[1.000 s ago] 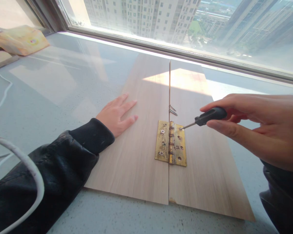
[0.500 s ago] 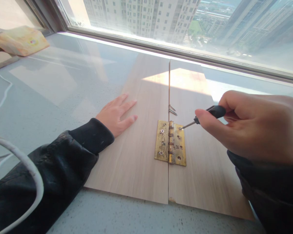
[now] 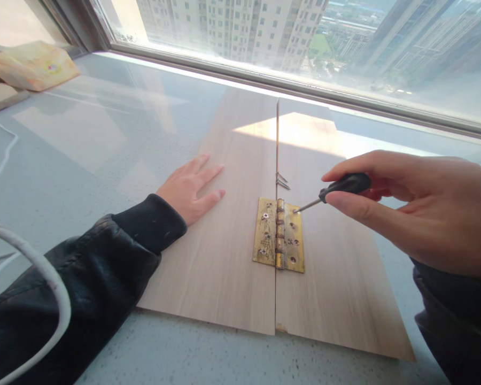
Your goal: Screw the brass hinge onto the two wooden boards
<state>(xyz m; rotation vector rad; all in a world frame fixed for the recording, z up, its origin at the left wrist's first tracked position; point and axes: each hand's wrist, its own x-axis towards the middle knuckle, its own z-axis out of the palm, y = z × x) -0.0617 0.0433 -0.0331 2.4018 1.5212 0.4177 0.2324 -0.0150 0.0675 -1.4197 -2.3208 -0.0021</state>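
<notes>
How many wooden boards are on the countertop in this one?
2: the left board, with the left hand on it, and the right board, beneath the screwdriver. The hinge spans their seam. Any underneath would be hidden.

From my end I can read no words, numbers or brand. The soft package (image 3: 32,67) at the far left carries a small coloured mark (image 3: 52,67), too blurred for me to tell whether it is lettering. On the left leaf of the brass hinge (image 3: 279,235), nearer and to the right, I see dark marks (image 3: 266,244) but can't make out any letter.
</notes>
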